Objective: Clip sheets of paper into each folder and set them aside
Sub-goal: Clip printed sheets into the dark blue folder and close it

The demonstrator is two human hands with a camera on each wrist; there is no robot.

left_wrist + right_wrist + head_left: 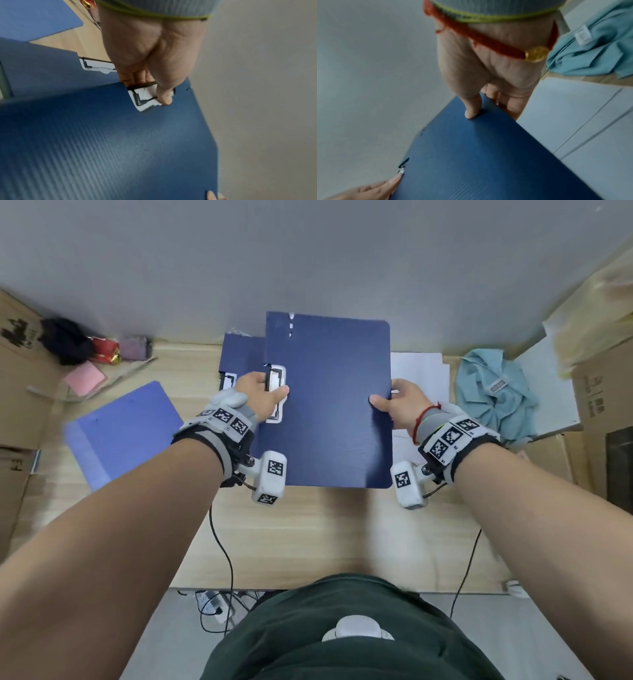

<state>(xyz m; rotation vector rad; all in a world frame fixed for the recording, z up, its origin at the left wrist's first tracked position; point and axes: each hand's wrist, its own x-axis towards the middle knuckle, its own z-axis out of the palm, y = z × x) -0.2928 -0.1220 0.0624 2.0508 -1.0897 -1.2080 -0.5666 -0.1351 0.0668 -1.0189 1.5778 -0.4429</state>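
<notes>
I hold a closed dark blue folder [329, 402] tilted above the wooden table [308, 542]. My left hand [262, 395] grips its left edge, thumb on the white spine label [275, 381], fingers underneath. The same thumb presses that spine label [145, 97] in the left wrist view. My right hand [394, 405] pinches the folder's right edge, thumb on top [471, 108], fingers below. Another dark blue folder [239, 357] lies behind at the left. White sheets of paper [421, 374] lie on the table under the right edge.
A lighter blue folder [123, 433] lies at the left. A crumpled teal cloth [496, 395] sits at the right. Cardboard boxes [20, 392] stand on both sides. Pink notes [84, 378] and small red and black items [82, 344] lie at the back left.
</notes>
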